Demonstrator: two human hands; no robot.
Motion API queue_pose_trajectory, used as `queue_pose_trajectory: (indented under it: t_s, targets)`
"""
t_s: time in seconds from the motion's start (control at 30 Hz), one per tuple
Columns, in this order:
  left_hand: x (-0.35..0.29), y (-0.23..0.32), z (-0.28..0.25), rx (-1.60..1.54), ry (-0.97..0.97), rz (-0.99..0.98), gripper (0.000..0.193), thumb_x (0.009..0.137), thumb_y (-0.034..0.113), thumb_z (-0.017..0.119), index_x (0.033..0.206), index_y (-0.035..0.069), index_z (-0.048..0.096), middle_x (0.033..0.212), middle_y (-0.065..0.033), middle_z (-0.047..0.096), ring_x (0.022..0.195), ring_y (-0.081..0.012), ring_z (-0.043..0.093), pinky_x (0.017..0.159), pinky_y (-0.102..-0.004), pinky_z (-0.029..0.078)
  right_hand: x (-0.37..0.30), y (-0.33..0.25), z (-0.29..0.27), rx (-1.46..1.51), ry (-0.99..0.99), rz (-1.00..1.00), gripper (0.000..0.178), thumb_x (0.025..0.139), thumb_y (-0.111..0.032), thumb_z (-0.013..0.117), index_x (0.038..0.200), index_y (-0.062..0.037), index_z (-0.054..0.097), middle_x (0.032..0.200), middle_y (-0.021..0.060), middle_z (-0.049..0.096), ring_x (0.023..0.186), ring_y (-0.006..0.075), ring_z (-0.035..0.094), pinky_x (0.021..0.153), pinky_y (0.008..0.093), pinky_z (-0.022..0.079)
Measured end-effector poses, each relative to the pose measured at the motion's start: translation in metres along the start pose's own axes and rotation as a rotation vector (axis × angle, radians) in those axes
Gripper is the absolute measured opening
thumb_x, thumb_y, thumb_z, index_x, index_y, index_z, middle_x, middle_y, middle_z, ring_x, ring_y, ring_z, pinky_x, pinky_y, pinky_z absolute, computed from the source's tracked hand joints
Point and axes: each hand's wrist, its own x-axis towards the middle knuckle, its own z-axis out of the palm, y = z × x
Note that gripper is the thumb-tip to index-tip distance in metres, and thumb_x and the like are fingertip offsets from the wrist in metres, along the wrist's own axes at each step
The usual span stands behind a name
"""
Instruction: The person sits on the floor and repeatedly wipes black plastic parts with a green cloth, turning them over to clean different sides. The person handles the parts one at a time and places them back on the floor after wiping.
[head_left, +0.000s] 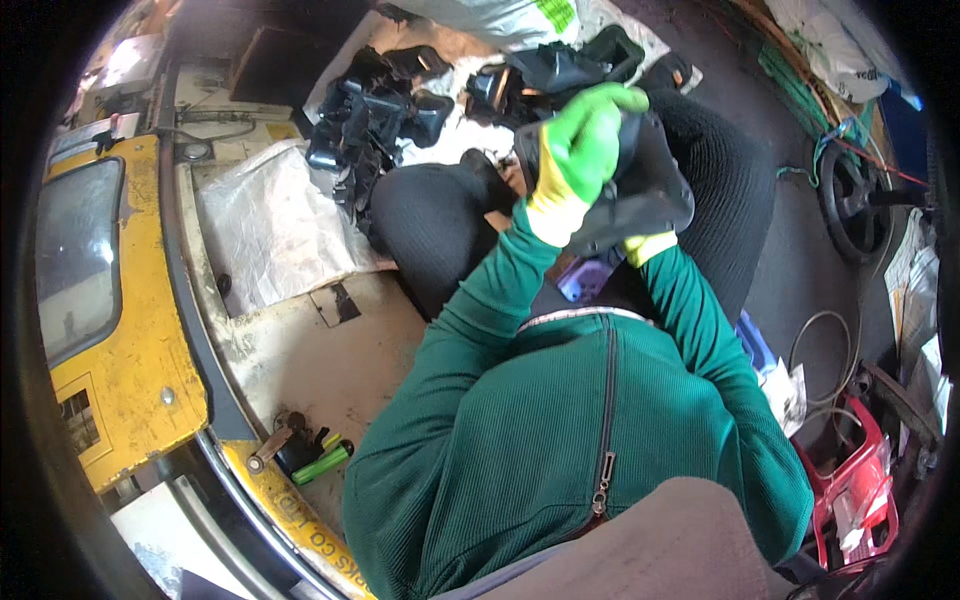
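Right above the lap, between the two knees (430, 215), is the black moulded part (655, 190), tipped so its hollow, rimmed side partly shows. Probably held there because both arms can bend comfortably and the eyes look straight down at it. The left hand (585, 145), in a green and yellow glove, is up against the near-left side with its fingers curled over. Can't tell if it's actually pinching the rim or just pressed on it, since the palm side faces away. The right hand (650, 243) is mostly hidden under the part (only a yellow cuff pokes out), so I can't say how its fingers are set; my guess is it's propping the thing up from below.

Past the knees there's a heap of black parts (365, 115) plus another cluster (560, 68), all about within arm's reach, which looks like the point of putting them there. Pale sheeting shows beneath, maybe to save them from scuffs. Off left, a green-handled tool (322, 462) lies on the pale surface (350, 365), apart from the heap, so it's likely just parked.
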Motion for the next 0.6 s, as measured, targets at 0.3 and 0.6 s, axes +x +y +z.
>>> queue_pose_trajectory:
  t_s: [0.3, 0.6]
  targets:
    - [0.001, 0.012, -0.001, 0.003, 0.016, 0.029, 0.025, 0.098, 0.013, 0.051, 0.105, -0.005, 0.068, 0.103, -0.0126, 0.07, 0.09, -0.0186, 0.065, 0.082, -0.032, 0.051, 0.012, 0.004, -0.004, -0.012, -0.061, -0.036, 0.035, 0.094, -0.023, 0.06, 0.123, -0.0045, 0.061, 0.112, 0.0131, 0.066, 0.097, 0.026, 0.065, 0.086, 0.038, 0.052]
    - [0.013, 0.024, -0.008, -0.086, -0.092, 0.316, 0.02, 0.093, 0.009, 0.055, 0.101, -0.003, 0.07, 0.099, -0.0128, 0.071, 0.088, -0.0174, 0.067, 0.082, -0.0328, 0.053, 0.014, 0.016, -0.007, -0.022, -0.143, -0.054, 0.035, 0.093, -0.022, 0.06, 0.123, -0.0041, 0.061, 0.111, 0.0135, 0.066, 0.096, 0.0264, 0.065, 0.085, 0.0379, 0.052]
